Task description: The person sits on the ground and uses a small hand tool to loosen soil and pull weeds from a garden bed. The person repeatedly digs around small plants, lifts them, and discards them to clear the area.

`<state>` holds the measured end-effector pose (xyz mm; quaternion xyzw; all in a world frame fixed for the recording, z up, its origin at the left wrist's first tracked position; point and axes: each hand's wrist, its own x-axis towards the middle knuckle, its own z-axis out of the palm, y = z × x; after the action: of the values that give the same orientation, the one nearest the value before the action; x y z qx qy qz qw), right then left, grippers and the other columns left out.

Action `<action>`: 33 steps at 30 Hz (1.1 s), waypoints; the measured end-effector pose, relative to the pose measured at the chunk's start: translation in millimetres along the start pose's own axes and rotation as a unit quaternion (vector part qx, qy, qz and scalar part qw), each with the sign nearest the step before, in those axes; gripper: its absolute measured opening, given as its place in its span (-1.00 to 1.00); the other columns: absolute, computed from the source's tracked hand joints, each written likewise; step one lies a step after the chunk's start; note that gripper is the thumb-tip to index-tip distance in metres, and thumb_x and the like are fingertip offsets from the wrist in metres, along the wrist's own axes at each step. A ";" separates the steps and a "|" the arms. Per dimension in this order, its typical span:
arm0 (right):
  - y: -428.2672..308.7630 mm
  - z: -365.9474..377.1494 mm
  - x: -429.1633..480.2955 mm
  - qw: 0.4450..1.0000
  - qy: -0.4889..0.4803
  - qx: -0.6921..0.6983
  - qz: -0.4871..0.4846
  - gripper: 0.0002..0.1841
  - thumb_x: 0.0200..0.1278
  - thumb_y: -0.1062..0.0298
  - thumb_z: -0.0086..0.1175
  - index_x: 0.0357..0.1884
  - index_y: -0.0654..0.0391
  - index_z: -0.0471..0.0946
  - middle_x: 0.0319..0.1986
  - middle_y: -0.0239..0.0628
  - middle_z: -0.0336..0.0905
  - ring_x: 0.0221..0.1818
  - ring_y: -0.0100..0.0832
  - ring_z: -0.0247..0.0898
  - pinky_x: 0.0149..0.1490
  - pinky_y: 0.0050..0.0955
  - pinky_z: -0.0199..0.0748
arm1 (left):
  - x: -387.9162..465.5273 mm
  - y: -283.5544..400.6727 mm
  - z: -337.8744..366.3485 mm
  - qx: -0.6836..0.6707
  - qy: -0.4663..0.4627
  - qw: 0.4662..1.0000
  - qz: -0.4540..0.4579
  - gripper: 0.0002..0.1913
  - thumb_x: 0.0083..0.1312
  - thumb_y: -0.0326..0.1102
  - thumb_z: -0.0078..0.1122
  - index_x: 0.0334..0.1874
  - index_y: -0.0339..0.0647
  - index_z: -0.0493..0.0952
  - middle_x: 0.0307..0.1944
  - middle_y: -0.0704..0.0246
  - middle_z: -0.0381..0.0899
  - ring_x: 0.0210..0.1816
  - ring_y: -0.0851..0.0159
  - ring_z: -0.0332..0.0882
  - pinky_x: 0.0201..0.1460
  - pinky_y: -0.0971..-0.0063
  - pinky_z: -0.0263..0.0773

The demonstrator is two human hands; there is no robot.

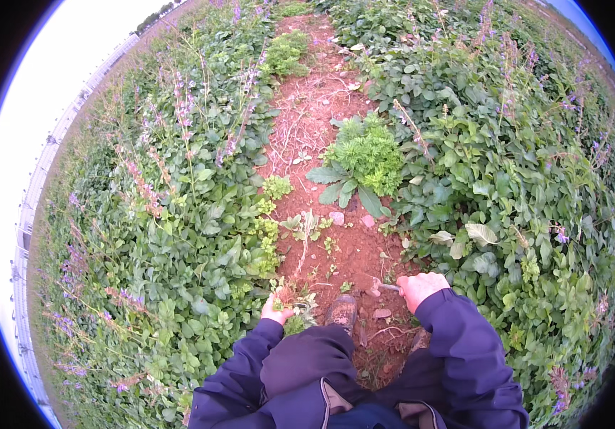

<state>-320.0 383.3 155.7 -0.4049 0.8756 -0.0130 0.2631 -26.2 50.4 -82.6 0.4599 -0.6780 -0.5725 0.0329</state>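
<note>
My left hand (277, 310) is closed around a clump of pulled weeds (288, 294), with roots and small green leaves sticking out past the fingers. In my right hand (423, 288) is a small hand digging tool (389, 287), its metal shank pointing left. The blade end is soil-coloured and low over the red soil (353, 252), so its exact shape is hard to tell. Between my hands, a soil-stained shoe (343, 312) stands on the path. Just ahead lies an uprooted, wilted weed (304, 236) with a long pale root.
Dense leafy crop rows with purple flower spikes flank the path on the left (195, 268) and right (500, 187). A bushy bright-green weed (369, 155) grows beside a broad-leaved plant (334, 181) ahead. Pinkish stones (336, 217) and dry stems (299, 128) lie along the soil.
</note>
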 end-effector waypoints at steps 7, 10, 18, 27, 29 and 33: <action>-0.2 -3.9 -3.0 1.000 0.000 0.001 -0.005 -0.89 0.35 0.25 0.08 -0.18 -0.07 0.62 -0.39 -0.18 0.72 -0.26 -0.08 0.70 -0.17 -0.06 0.58 | 198.4 365.1 -19.9 0.142 0.111 0.963 0.198 0.31 -0.24 -0.08 0.80 0.55 -0.35 0.08 0.39 -0.17 0.36 0.33 -0.04 0.47 0.29 0.21 0.48; -1.8 -7.9 -4.2 1.000 -0.004 0.001 0.002 -0.88 0.34 0.27 0.09 -0.16 -0.08 0.62 -0.38 -0.20 0.72 -0.25 -0.10 0.70 -0.16 -0.08 0.59 | 216.7 439.1 -19.9 0.223 0.299 0.894 0.249 0.10 0.00 -0.17 0.64 0.55 -0.38 0.13 0.39 -0.12 0.39 0.33 -0.08 0.47 0.40 0.21 0.37; -8.6 -16.8 -12.2 0.999 -0.042 0.005 -0.015 -0.79 0.42 0.17 0.05 -0.06 0.01 0.60 -0.31 -0.15 0.74 -0.18 -0.10 0.72 -0.09 -0.09 0.62 | 153.0 306.4 28.0 0.262 0.010 0.932 0.249 -0.43 0.19 -0.18 0.46 0.21 -0.29 0.56 0.10 0.04 0.66 0.15 0.03 0.62 0.27 0.24 0.47; -20.8 -6.9 -5.8 0.999 -0.022 -0.030 -0.024 -0.86 0.34 0.26 0.08 -0.16 -0.07 0.64 -0.31 -0.23 0.74 -0.18 -0.14 0.70 -0.09 -0.12 0.60 | -6.6 107.5 29.1 0.225 -0.191 0.955 0.040 -0.67 0.18 -0.42 0.47 -0.01 -0.25 0.61 -0.38 0.41 0.66 -0.38 0.43 0.56 -0.31 0.48 0.47; -22.5 -5.5 -4.3 0.999 -0.023 -0.036 -0.020 -0.86 0.34 0.27 0.08 -0.17 -0.10 0.65 -0.29 -0.24 0.75 -0.16 -0.15 0.71 -0.07 -0.13 0.60 | -21.1 81.4 23.2 0.136 -0.196 0.970 -0.048 -0.70 0.17 -0.45 0.47 -0.06 -0.24 0.63 -0.33 0.34 0.73 -0.37 0.37 0.64 -0.23 0.40 0.58; -25.2 -2.1 1.2 0.999 0.006 -0.031 -0.019 -0.86 0.32 0.27 0.09 -0.18 -0.09 0.67 -0.28 -0.21 0.75 -0.15 -0.12 0.70 -0.05 -0.13 0.61 | -30.1 29.5 3.5 0.125 -0.196 0.971 -0.056 -0.68 0.31 -0.47 0.38 0.09 -0.34 0.57 -0.18 0.23 0.75 -0.11 0.30 0.73 -0.02 0.34 0.64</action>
<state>-304.0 365.1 163.0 -0.4293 0.8692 0.0073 0.2451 -28.2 70.6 -45.5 0.3766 -0.7102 -0.5634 -0.1905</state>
